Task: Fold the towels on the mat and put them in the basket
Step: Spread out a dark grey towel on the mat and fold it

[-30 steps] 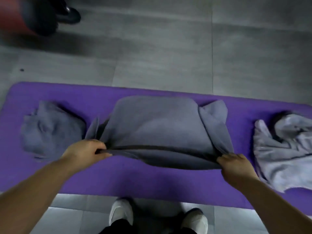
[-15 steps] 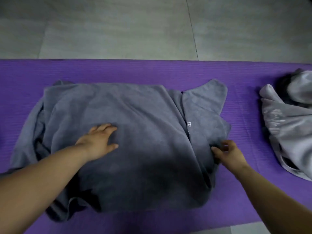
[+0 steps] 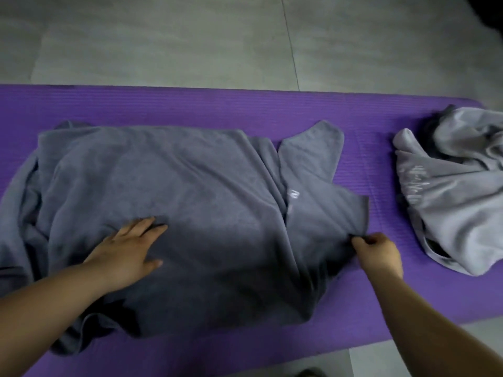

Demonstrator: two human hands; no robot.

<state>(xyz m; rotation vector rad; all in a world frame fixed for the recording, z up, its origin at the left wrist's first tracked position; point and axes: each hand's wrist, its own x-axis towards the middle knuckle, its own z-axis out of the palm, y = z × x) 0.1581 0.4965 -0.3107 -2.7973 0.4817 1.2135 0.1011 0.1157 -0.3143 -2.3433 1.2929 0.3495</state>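
A large dark grey towel [image 3: 190, 191] lies spread and rumpled across the purple mat [image 3: 190, 107], folded over once with loose folds bunched at its left side. My left hand [image 3: 128, 248] rests flat on the towel's middle, fingers straight. At the towel's right edge my right hand [image 3: 377, 251] pinches the cloth near a corner. A lighter grey towel [image 3: 451, 202] lies crumpled on the mat's right end. No basket is in view.
Grey tiled floor [image 3: 190, 36] lies beyond the mat's far edge and at the near right corner. The tip of a shoe [image 3: 310, 372] shows at the bottom edge.
A second ago both hands held the towel's near edge up; it now lies on the mat. Since half a second ago my left hand stays flat and my right hand has closed on the right edge.
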